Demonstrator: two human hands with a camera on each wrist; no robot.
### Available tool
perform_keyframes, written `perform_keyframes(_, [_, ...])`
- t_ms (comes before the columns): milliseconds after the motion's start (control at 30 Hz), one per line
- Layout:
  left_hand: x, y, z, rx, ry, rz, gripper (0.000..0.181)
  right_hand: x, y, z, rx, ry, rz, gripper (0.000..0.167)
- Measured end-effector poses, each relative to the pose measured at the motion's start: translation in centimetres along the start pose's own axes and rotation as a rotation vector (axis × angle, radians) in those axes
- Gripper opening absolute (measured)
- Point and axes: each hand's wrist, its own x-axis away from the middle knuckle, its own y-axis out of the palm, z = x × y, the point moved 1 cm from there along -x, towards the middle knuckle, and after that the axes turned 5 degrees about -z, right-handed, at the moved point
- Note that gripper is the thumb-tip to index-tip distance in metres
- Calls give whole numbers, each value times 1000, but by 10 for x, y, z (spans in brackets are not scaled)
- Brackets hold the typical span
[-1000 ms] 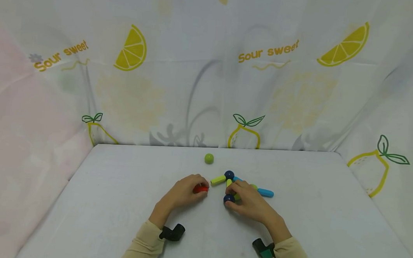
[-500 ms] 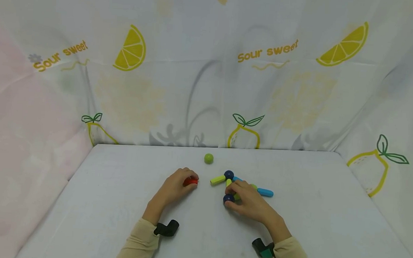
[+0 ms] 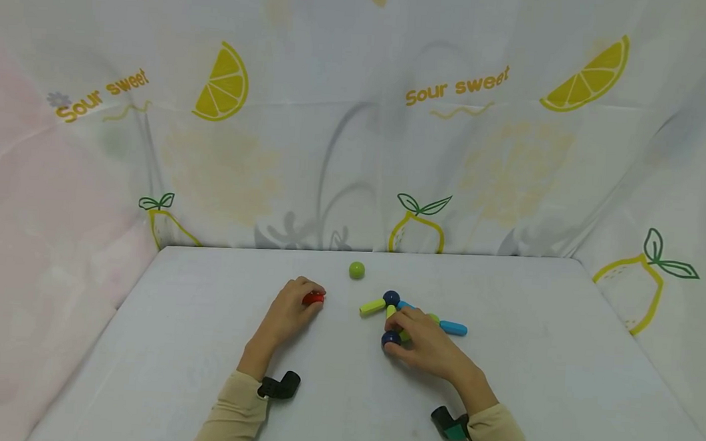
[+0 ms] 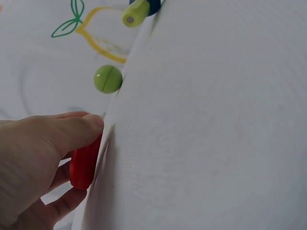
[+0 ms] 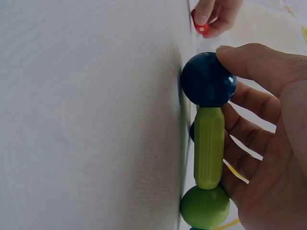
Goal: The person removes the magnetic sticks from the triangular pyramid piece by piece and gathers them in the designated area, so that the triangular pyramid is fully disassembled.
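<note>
In my left hand [image 3: 289, 312] I pinch a short red rod [image 4: 84, 163] between thumb and fingers, close to the white table. My right hand [image 3: 427, 341] holds the dark blue ball [image 5: 207, 79] at the near end of a joined set of magnetic rods and balls. From that ball a yellow-green rod [image 5: 209, 148] runs to a green ball [image 5: 206, 207], and a blue rod [image 3: 453, 328] sticks out to the right. Farther back, a second dark blue ball [image 3: 391, 298] carries another yellow-green rod [image 3: 372, 307] pointing left. Part of the set is hidden under my right hand.
A loose green ball [image 3: 357, 270] lies near the back edge of the white table [image 3: 161, 343], between and beyond the hands. Behind the table hangs a lemon-print cloth [image 3: 310, 131]. Small black cameras are strapped to both wrists.
My left hand has moved left and away from me with the red rod, drawing off from the joined set. The right hand and its set have stayed in place.
</note>
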Motion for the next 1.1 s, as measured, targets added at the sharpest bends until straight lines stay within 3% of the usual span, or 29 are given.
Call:
perform_keyframes(467, [2, 0, -4, -52, -14, 28, 19, 0, 1, 1, 3, -6, -2, 25])
perform_keyframes(800, [1, 0, -5, -78, -33, 15, 23, 0, -1, -1, -3, -20, 8, 24])
perform_keyframes(1100, [2, -3, -5, -21, -60, 0, 25, 1, -4, -1, -33, -13, -17, 23])
